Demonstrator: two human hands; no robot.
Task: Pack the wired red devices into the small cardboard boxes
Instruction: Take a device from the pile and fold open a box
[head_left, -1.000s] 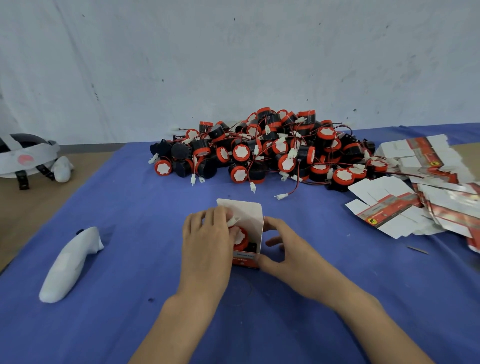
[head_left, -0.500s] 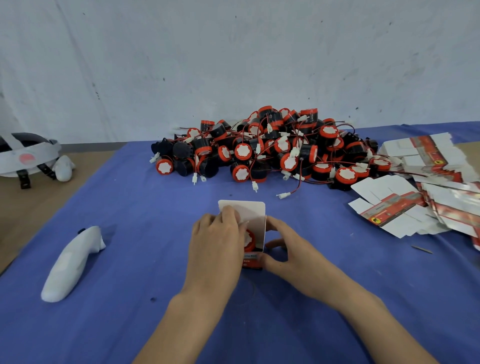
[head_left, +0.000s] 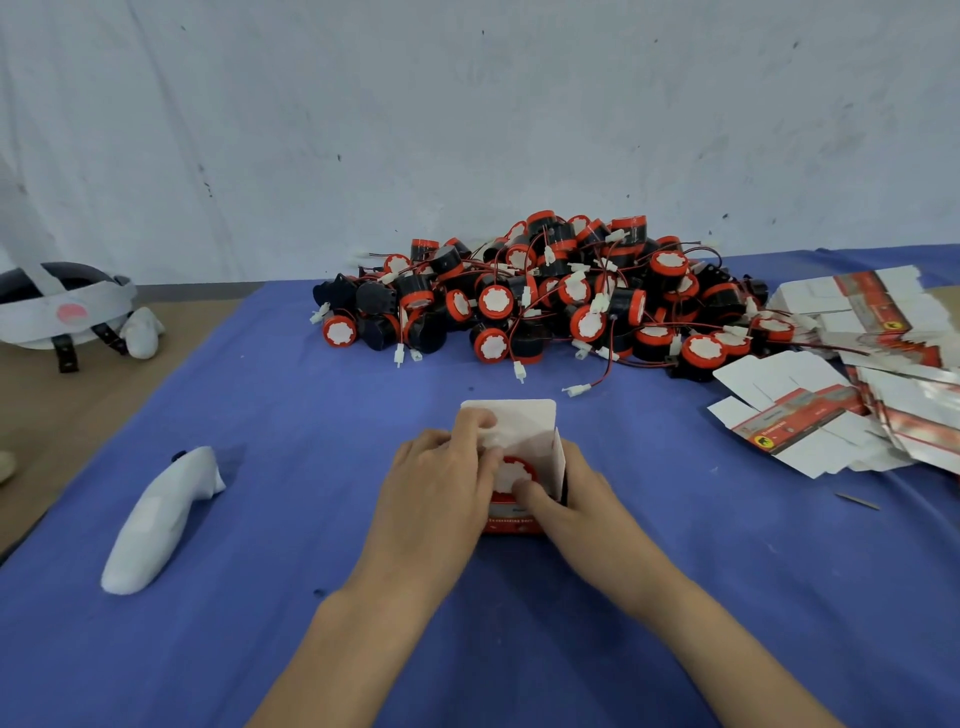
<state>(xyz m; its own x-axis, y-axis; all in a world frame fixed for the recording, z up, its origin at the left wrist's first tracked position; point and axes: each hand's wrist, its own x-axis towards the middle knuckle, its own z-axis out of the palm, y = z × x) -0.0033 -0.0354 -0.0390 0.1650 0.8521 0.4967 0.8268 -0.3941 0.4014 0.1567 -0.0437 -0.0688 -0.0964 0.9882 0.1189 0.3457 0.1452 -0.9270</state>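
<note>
Fingers of the left hand (head_left: 436, 499) curl round the left wall of the small cardboard box (head_left: 524, 423). The right hand (head_left: 582, 512) grips its right wall, thumb pressing the red device (head_left: 511, 470) inside. Behind the box lies the device pile (head_left: 561, 296), with flat cartons (head_left: 810, 415) to its right and a white controller (head_left: 161, 519) to its left. Bare blue cloth (head_left: 311, 467) surrounds it.

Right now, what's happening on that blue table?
A person is packing one unit. The left hand holds the small cardboard box on its left side, fingers up by the open top flap. The right hand grips the box's right side while its thumb presses the red device down inside. The flap is not yet closed. The pile of wired devices lies behind, and flat box blanks lie to the right.
</note>
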